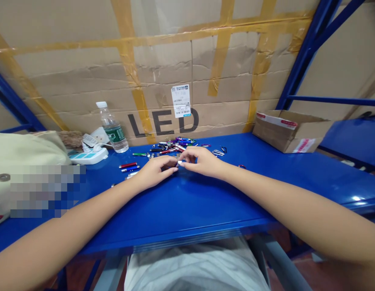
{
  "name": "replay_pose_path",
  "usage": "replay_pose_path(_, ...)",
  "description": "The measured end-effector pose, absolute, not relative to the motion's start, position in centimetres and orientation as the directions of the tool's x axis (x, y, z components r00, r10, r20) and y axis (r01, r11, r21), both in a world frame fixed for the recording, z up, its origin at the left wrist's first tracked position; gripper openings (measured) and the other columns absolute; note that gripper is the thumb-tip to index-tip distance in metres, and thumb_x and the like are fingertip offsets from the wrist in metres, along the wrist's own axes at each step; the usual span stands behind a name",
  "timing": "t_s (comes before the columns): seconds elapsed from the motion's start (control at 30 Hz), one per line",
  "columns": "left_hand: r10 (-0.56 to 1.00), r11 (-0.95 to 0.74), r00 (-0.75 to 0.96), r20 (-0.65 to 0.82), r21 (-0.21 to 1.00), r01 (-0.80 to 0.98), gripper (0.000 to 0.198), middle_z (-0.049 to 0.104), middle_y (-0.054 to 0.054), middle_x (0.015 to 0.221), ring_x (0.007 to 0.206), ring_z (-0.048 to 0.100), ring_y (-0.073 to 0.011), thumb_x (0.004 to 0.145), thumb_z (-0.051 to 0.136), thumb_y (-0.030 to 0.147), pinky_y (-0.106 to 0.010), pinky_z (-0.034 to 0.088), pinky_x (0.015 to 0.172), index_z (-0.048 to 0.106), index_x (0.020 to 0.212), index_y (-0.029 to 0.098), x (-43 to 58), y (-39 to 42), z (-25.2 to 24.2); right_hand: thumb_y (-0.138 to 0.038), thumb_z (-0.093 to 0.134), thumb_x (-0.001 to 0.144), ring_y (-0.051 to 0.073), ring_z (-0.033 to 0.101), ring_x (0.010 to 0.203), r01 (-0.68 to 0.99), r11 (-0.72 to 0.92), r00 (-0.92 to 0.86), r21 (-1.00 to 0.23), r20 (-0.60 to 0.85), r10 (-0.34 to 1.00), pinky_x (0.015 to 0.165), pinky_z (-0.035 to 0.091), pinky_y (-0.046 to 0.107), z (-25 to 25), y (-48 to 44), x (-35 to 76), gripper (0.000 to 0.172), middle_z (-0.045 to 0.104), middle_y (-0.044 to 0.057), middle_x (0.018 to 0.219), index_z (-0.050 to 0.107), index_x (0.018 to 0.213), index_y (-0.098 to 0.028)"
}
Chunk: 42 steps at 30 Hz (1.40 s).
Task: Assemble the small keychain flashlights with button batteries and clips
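My left hand (155, 171) and my right hand (204, 161) meet over the middle of the blue table (187, 210). Between my right thumb and index finger is a small shiny silver piece (179, 162), too small to name. The left fingers are pinched together right beside it; what they grip is mostly hidden. Just beyond the hands lies a pile of small coloured metal tubes (167, 151), like mini torches. Near my left wrist are a red tube (128, 165) and a blue tube (130, 169). Carabiner clips (218, 152) lie past my right hand.
A water bottle (113, 129) and a white power strip (90, 155) stand at the back left, by a pale bag (26, 153). An open cardboard box (305, 135) sits at the back right. Taped cardboard (163, 85) marked LED rises behind the table, between blue metal posts.
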<state>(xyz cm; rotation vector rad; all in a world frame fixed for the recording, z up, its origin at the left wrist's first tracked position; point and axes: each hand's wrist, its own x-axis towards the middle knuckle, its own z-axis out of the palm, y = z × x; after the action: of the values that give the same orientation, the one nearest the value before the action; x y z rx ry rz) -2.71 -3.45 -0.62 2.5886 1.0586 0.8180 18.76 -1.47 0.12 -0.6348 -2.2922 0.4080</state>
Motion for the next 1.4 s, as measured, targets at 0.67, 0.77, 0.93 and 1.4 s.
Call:
replay_pose_path(0.67,0.733,-0.679,0.554,0.394,0.466,0.568,0.024,0.069,-0.006,0.099,0.087,0.066,-0.0184,0.086,0.054,0.037,-0.033,0.054,0.08,0.062,0.099,0.018,-2.7,-3.3,-0.8,-0.024,0.055,0.087,0.023,0.054,0.101,0.658,0.743,-0.658,-0.122,0.387,0.646,0.09,0.04,0.038,-1.4,1.9,21.2,0.029,0.061,0.011,0.112,0.067,0.113,-0.02)
replay_pose_path(0.77,0.716,-0.697,0.567,0.406,0.439,0.566,0.024,0.069,-0.005,0.098,0.086,0.066,-0.018,0.086,0.054,0.036,-0.032,0.054,0.08,0.062,0.1,0.019,-2.7,-3.3,-0.7,-0.026,0.05,0.09,0.024,0.052,0.1,0.686,0.726,-0.673,-0.045,0.341,0.657,0.087,0.039,0.04,-1.6,1.6,20.9,0.029,0.06,0.01,0.111,0.068,0.112,-0.026)
replay_pose_path(0.93,0.703,-0.711,0.577,0.416,0.417,0.566,0.024,0.069,-0.004,0.098,0.086,0.066,-0.0173,0.086,0.053,0.035,-0.03,0.053,0.079,0.062,0.101,0.019,-2.7,-3.3,-0.7,-0.035,0.052,0.088,0.028,0.049,0.1,0.727,0.687,-0.638,-0.001,0.369,0.676,0.082,0.038,0.042,-1.2,0.8,20.4,0.026,0.06,0.01,0.111,0.071,0.104,-0.025)
replay_pose_path(1.4,0.723,-0.691,0.569,0.391,0.402,0.601,0.026,0.07,-0.004,0.098,0.088,0.065,-0.0182,0.086,0.054,0.036,-0.03,0.053,0.079,0.062,0.104,0.02,-2.9,-3.2,-0.8,-0.015,0.062,0.08,0.02,0.058,0.089,0.526,0.846,-0.787,-0.091,0.325,0.524,0.082,0.043,0.033,-0.7,-0.1,19.4,0.014,0.067,0.008,0.092,0.072,0.09,-0.018)
